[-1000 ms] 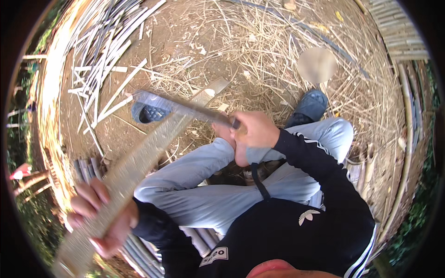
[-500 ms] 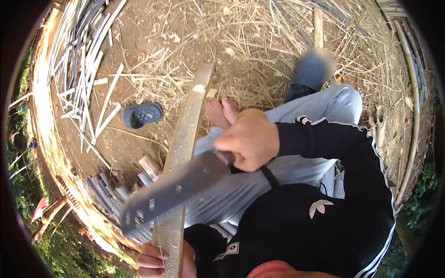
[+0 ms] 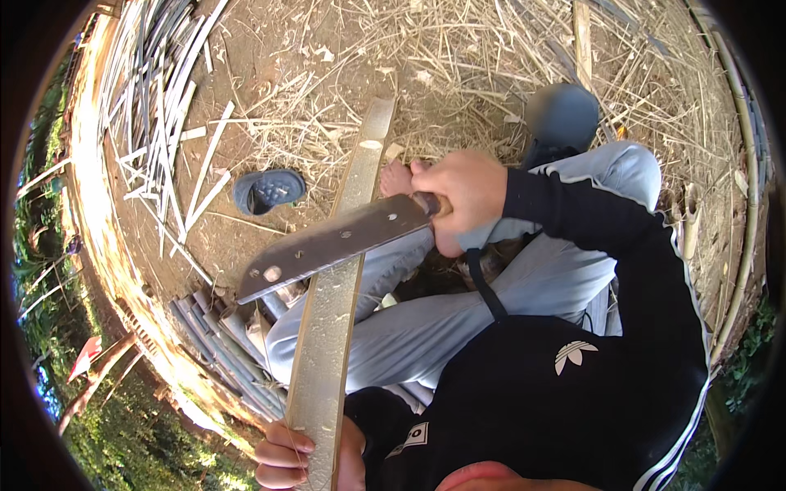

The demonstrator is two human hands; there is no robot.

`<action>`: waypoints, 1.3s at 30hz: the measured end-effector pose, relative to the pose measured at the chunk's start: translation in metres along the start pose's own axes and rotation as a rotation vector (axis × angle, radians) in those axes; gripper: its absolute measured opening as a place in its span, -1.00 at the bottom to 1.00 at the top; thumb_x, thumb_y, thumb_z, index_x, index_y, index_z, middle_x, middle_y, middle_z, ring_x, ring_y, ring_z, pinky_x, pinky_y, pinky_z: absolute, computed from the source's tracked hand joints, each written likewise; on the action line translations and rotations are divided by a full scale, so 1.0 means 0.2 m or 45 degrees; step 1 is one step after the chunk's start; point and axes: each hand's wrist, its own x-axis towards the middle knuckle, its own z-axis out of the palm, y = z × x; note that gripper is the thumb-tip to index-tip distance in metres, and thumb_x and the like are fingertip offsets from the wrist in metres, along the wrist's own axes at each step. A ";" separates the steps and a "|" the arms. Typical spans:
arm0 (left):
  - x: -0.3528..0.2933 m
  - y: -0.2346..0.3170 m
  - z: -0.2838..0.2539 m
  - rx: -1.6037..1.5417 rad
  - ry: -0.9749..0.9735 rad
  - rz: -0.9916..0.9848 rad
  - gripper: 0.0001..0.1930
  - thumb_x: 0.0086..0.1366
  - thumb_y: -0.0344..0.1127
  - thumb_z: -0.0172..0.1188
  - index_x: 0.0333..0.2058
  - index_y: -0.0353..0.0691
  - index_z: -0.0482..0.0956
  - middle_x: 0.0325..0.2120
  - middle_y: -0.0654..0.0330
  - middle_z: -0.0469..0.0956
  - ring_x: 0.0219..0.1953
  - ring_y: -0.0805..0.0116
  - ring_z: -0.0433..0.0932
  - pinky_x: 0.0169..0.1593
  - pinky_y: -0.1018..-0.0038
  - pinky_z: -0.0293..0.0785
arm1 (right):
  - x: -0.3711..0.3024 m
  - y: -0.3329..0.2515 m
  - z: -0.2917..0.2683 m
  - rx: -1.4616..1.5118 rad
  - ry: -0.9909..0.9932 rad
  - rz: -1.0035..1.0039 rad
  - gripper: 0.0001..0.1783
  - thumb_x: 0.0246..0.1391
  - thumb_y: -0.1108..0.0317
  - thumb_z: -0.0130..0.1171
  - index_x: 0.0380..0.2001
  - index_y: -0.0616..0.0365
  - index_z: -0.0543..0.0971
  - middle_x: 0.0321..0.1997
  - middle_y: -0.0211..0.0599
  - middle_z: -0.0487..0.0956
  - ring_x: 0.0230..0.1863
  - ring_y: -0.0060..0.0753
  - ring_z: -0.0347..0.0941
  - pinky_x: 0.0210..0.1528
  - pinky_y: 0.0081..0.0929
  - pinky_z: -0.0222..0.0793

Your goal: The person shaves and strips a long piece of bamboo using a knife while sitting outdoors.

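My right hand point(image 3: 473, 190) is wrapped round the handle of a broad dark cleaver-like knife point(image 3: 336, 244). Its blade points left, with several small holes along it, and crosses over a long split bamboo strip point(image 3: 337, 327); whether the edge touches the strip I cannot tell. The strip slants from the lower edge up past my bare foot point(image 3: 395, 177), its pale inner face showing and a node near the far end. Low in the view, my left hand point(image 3: 307, 454) grips the near end of the strip, fingers on its left side.
A dark clog point(image 3: 268, 191) lies on the dirt at left, another point(image 3: 563, 116) at upper right. Bundled thin strips point(image 3: 168, 106) lie at upper left. Cut bamboo pieces point(image 3: 214, 335) are stacked beside my leg. Straw and shavings point(image 3: 458, 74) litter the ground ahead.
The knife has moved up along the strip, away from my left hand, with my right hand shifting farther forward. My left hand stays on the near end.
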 end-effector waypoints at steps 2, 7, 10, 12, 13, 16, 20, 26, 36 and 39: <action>0.00 0.00 0.07 0.012 -0.078 0.010 -0.66 0.00 -0.07 0.20 -0.43 -0.06 0.23 -0.61 0.40 0.10 -0.55 0.49 0.12 -0.48 0.53 0.16 | 0.02 0.19 0.00 -0.123 0.089 0.173 -0.72 -0.23 0.18 0.19 -0.50 0.18 0.59 -0.60 -0.05 0.54 -0.50 0.03 0.52 -0.40 -0.17 0.43; -0.03 0.01 0.09 -0.013 -0.264 0.074 -0.68 0.06 -0.15 0.22 -0.49 -0.04 0.20 -0.68 0.47 0.08 -0.63 0.56 0.12 -0.54 0.61 0.16 | 0.07 0.42 -0.12 -0.265 0.007 0.380 -0.71 -0.26 0.19 0.21 -0.53 0.23 0.55 -0.63 0.04 0.50 -0.53 0.12 0.48 -0.44 -0.09 0.40; -0.08 0.01 0.14 0.033 -0.265 0.188 -0.68 0.07 -0.26 0.23 -0.56 -0.02 0.16 -0.73 0.52 0.07 -0.69 0.61 0.13 -0.56 0.66 0.15 | -0.04 -0.02 -0.06 -0.035 -0.029 0.044 -0.70 -0.27 0.17 0.24 -0.52 0.19 0.54 -0.64 -0.01 0.47 -0.53 0.06 0.47 -0.48 -0.17 0.35; -0.09 -0.04 0.15 0.008 -0.308 0.261 -0.64 0.05 -0.34 0.23 -0.61 0.01 0.13 -0.76 0.54 0.08 -0.72 0.64 0.16 -0.58 0.67 0.16 | -0.07 -0.13 -0.06 0.040 -0.061 -0.175 -0.72 -0.28 0.20 0.24 -0.51 0.18 0.54 -0.66 -0.04 0.45 -0.54 0.03 0.48 -0.50 -0.17 0.34; -0.10 -0.03 0.13 -0.019 -0.374 0.216 -0.62 0.04 -0.37 0.24 -0.63 0.01 0.12 -0.77 0.54 0.09 -0.72 0.65 0.18 -0.58 0.67 0.17 | -0.06 -0.08 -0.03 0.078 0.004 -0.062 -0.75 -0.30 0.25 0.25 -0.51 0.16 0.53 -0.68 -0.09 0.44 -0.57 -0.01 0.48 -0.52 -0.18 0.33; -0.12 0.00 0.11 -0.040 -0.308 0.219 -0.69 0.09 -0.14 0.15 -0.58 0.02 0.15 -0.74 0.49 0.16 -0.68 0.58 0.24 -0.57 0.59 0.22 | 0.00 0.17 -0.16 -0.040 0.003 0.427 -0.76 -0.32 0.30 0.23 -0.49 0.16 0.53 -0.68 -0.14 0.44 -0.59 -0.03 0.47 -0.53 -0.20 0.32; -0.10 0.03 0.09 -0.003 -0.290 0.205 -0.69 0.09 -0.14 0.17 -0.56 0.01 0.17 -0.73 0.50 0.17 -0.68 0.59 0.24 -0.57 0.59 0.22 | -0.09 0.07 -0.13 0.048 -0.038 0.150 -0.74 -0.23 0.23 0.24 -0.41 0.09 0.56 -0.65 -0.15 0.51 -0.53 0.00 0.50 -0.47 -0.16 0.38; -0.06 -0.01 0.13 -0.058 -0.377 0.188 -0.70 0.09 -0.15 0.20 -0.52 0.01 0.19 -0.72 0.50 0.17 -0.68 0.61 0.23 -0.56 0.61 0.22 | -0.05 0.35 -0.16 -0.090 0.145 0.510 -0.75 -0.26 0.30 0.24 -0.45 0.17 0.52 -0.65 -0.08 0.48 -0.57 0.00 0.49 -0.52 -0.26 0.37; -0.02 -0.13 0.18 -0.208 -0.583 0.263 -0.69 0.09 -0.16 0.24 -0.46 0.00 0.22 -0.70 0.51 0.18 -0.67 0.63 0.23 -0.55 0.63 0.22 | -0.02 0.37 -0.07 -0.074 0.145 0.537 -0.60 -0.16 0.06 0.20 -0.38 0.19 0.60 -0.55 0.02 0.56 -0.45 0.10 0.53 -0.35 -0.12 0.43; 0.09 -0.17 0.15 -0.306 -0.653 0.290 -0.69 0.09 -0.16 0.26 -0.44 0.00 0.23 -0.70 0.52 0.19 -0.67 0.64 0.22 -0.54 0.63 0.22 | 0.07 0.67 -0.10 -0.293 0.160 0.783 -0.52 -0.17 0.00 0.19 -0.36 0.24 0.60 -0.44 0.14 0.58 -0.32 0.14 0.55 -0.21 -0.08 0.44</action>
